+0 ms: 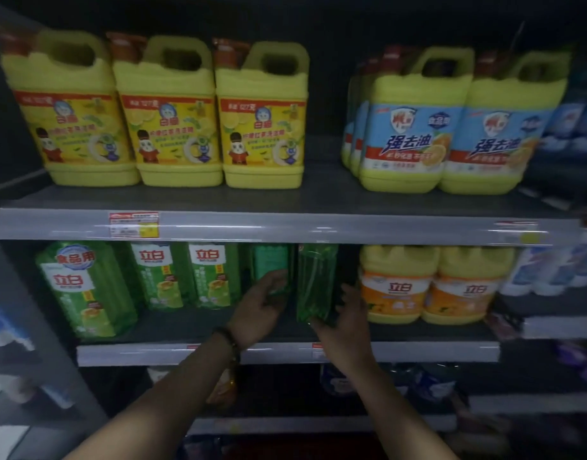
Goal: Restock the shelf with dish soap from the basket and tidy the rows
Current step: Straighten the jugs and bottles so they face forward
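**Head view.** Dim shop aisle, dark grey shelf boards w/ pale plastic price rails (352,229).

- **Upper shelf (318,197):** three yellow handled jugs (172,127) at left, w/ red-and-yellow labels whose small print is too blurred to read. After a gap come blue-label jugs (408,134) reading 强去油, w/ more rows behind. The price tag (134,224) on the rail is illegible.
- **Lower shelf (186,325):** green dish soap bottles (86,287) at left, labelled 立白; the nearest also reads 食品用.
- **Centre:** left hand (262,303), beaded bracelet (227,338) at the wrist, has fingers curled round the lower part of a teal-backed green bottle (272,263). Just beside it, right hand (348,313) grips the base of an edge-on green bottle (317,280). Both bottles are upright; cannot tell whether they rest on the board or sit just above it.
- **Right:** orange-label yellow bottles (398,287), 立白, touching as a pair. The blue-white packs (547,270) at far right are blurred.
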A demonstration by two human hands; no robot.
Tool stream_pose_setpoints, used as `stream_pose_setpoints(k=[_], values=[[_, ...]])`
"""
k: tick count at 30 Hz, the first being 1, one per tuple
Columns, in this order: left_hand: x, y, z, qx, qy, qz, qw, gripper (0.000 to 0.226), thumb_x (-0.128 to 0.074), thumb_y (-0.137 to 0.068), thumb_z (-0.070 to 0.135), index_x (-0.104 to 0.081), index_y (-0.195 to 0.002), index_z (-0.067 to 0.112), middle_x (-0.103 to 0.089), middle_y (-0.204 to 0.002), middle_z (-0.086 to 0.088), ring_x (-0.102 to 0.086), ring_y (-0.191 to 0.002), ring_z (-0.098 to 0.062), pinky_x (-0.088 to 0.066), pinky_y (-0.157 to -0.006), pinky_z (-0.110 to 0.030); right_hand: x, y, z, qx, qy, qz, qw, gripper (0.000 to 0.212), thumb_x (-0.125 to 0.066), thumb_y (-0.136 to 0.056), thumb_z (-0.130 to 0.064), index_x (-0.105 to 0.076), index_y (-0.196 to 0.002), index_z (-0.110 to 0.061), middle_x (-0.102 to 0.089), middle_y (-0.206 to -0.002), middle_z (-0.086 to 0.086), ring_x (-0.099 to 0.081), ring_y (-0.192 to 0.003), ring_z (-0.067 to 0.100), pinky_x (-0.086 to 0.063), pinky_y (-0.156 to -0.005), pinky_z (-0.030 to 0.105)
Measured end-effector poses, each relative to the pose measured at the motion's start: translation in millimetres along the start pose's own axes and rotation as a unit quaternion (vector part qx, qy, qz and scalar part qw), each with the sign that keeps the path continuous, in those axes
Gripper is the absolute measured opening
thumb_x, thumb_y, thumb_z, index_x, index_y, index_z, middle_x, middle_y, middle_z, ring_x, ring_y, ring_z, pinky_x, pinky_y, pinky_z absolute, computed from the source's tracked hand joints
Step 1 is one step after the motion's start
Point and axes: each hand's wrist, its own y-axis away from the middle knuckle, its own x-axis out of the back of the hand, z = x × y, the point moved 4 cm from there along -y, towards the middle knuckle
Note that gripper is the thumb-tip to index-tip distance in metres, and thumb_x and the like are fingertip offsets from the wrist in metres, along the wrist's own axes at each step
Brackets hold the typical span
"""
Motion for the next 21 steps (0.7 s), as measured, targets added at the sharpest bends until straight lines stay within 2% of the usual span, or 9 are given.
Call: stream_pose_setpoints(k=[3,5,8,10,12,14,17,19,21], values=[[-11,-9,13,0.029,0.021,-0.003,0.999,0.064,-0.058,-0.099,-0.005,-0.046,-0.148,0.033,-0.06,-0.141,0.01,-0.05,-0.139,-0.007,-0.043,-0.115,-0.031,-3,-12,8,-0.011,0.008,-0.028,0.999,0.105,-0.089,-0.068,-0.051,-0.037,-0.155,-0.028,-0.05,-0.145,-0.002,-0.059,-0.126,0.018,-0.055,-0.107,0.044],[-18,-11,21,0.029,0.029,-0.019,0.999,0.068,-0.055,-0.099,-0.008,-0.043,-0.145,0.041,-0.057,-0.139,0.019,-0.051,-0.135,0.001,-0.042,-0.115,-0.027,-9,-21,19,-0.019,0.006,-0.034,0.999,0.1,-0.088,-0.063,-0.053,-0.041,-0.15,-0.033,-0.058,-0.137,-0.002,-0.062,-0.123,0.018,-0.057,-0.103,0.045],[-25,-11,27,0.008,0.012,-0.034,0.999,0.07,-0.057,-0.098,-0.006,-0.044,-0.151,0.039,-0.058,-0.143,0.021,-0.052,-0.132,0.01,-0.043,-0.113,-0.024,-13,-26,21,-0.019,0.007,-0.05,0.999,0.086,-0.086,-0.057,-0.049,-0.048,-0.133,-0.035,-0.065,-0.122,-0.003,-0.066,-0.115,0.02,-0.06,-0.093,0.044],[-26,-10,30,0.002,0.011,-0.031,0.999,0.07,-0.058,-0.096,-0.01,-0.049,-0.15,0.035,-0.06,-0.139,0.024,-0.054,-0.126,0.017,-0.045,-0.106,-0.014,-13,-25,15,-0.013,0.005,-0.072,0.997,0.086,-0.086,-0.051,-0.047,-0.046,-0.126,-0.037,-0.065,-0.116,-0.004,-0.067,-0.109,0.018,-0.061,-0.088,0.044],[-25,-6,40,-0.006,0.016,-0.023,1.0,0.069,-0.057,-0.095,-0.014,-0.053,-0.14,0.039,-0.059,-0.133,0.028,-0.054,-0.12,0.023,-0.044,-0.097,-0.004,-11,-25,14,-0.015,0.001,-0.085,0.996,0.087,-0.089,-0.048,-0.046,-0.045,-0.123,-0.039,-0.065,-0.114,-0.005,-0.068,-0.104,0.015,-0.062,-0.086,0.043],[-26,0,44,-0.024,0.006,-0.019,1.0,0.061,-0.058,-0.098,-0.011,-0.056,-0.137,0.036,-0.063,-0.132,0.025,-0.057,-0.121,0.018,-0.046,-0.098,-0.006,-8,-28,11,-0.01,0.008,-0.087,0.996,0.084,-0.092,-0.049,-0.041,-0.046,-0.119,-0.037,-0.067,-0.11,-0.007,-0.069,-0.099,0.014,-0.061,-0.08,0.04],[-28,8,35,-0.022,0.041,-0.019,0.999,0.049,-0.057,-0.104,-0.002,-0.052,-0.149,0.018,-0.068,-0.139,0.007,-0.062,-0.131,-0.003,-0.051,-0.109,-0.023,-5,-33,9,-0.006,0.018,-0.078,0.997,0.076,-0.097,-0.058,-0.032,-0.049,-0.116,-0.032,-0.07,-0.102,-0.009,-0.07,-0.092,0.011,-0.057,-0.067,0.029],[-30,16,33,-0.006,0.067,-0.03,0.997,0.048,-0.054,-0.106,-0.003,-0.049,-0.151,0.014,-0.067,-0.142,0.001,-0.063,-0.132,-0.01,-0.053,-0.106,-0.024,-5,-34,5,0.004,0.023,-0.063,0.998,0.075,-0.098,-0.062,-0.039,-0.05,-0.119,-0.031,-0.07,-0.103,-0.009,-0.071,-0.093,0.01,-0.061,-0.069,0.031],[-29,20,31,0.003,0.081,-0.046,0.996,0.049,-0.05,-0.101,-0.016,-0.051,-0.143,0.009,-0.073,-0.133,0.0,-0.067,-0.125,-0.01,-0.055,-0.096,-0.021,-6,-34,1,0.017,0.038,-0.037,0.998,0.074,-0.095,-0.066,-0.05,-0.051,-0.122,-0.028,-0.071,-0.107,-0.007,-0.072,-0.095,0.012,-0.064,-0.07,0.035]])
